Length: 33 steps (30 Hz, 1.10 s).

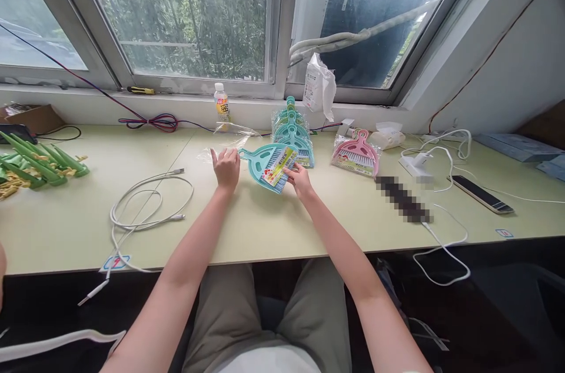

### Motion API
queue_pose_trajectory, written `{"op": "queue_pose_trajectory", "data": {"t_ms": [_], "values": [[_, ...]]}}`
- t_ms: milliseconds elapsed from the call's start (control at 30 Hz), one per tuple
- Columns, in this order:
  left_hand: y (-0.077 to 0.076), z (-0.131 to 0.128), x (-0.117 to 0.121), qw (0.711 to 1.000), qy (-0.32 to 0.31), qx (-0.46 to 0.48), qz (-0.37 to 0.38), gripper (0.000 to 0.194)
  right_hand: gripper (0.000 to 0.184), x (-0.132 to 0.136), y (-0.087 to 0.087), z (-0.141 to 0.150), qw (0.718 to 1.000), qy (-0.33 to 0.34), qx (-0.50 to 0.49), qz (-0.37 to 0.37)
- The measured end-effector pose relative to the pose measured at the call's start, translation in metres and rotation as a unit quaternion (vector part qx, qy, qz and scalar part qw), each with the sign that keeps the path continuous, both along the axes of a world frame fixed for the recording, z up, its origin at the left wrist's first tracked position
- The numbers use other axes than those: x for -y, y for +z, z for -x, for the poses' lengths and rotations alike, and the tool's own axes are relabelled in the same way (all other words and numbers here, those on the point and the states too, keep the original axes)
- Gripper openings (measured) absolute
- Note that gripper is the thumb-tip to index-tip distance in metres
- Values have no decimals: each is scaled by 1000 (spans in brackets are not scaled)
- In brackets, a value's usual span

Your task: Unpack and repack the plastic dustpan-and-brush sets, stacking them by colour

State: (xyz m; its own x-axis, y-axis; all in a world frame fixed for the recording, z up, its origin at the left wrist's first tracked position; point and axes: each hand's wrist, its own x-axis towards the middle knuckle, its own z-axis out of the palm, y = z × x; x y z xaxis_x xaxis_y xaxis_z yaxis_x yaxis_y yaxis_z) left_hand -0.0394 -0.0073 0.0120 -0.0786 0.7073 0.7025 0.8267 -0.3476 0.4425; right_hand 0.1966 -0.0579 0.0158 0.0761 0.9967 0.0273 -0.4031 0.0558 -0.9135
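A teal dustpan with its small brush (260,164) is held just above the table between my two hands. The fingers of my left hand (227,168) are curled at the end of its handle, the little finger lifted. My right hand (301,180) pinches the wide end by the printed yellow card (279,165), which lies over the white bristles. Clear crumpled plastic film (236,136) is just behind my left hand; whether that hand also grips it is not plain. Beyond, several bagged teal dustpan sets (292,135) lie overlapped in a row.
A bagged pink dustpan set (356,155) lies to the right. Behind stand a drink bottle (222,105) and a tissue pack (318,85). White cables (132,223) and green items (44,164) are at left; a phone (481,193) and power strip (415,167) at right.
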Motion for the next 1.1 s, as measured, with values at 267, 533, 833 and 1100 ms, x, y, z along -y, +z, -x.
{"op": "queue_pose_trajectory", "data": {"t_ms": [267,533,833,1100], "values": [[15,-26,21,989,-127,78,-2,37,35,0,0,0,999,-39,-13,-6],[28,-38,21,850,-25,525,29,82,38,1,-1,2,996,-58,-52,-42],[16,-39,3,678,-386,560,278,41,43,0,-3,4,996,-52,-54,-43],[17,-51,18,667,-456,505,303,56,38,0,1,0,995,-82,-28,-51]]}}
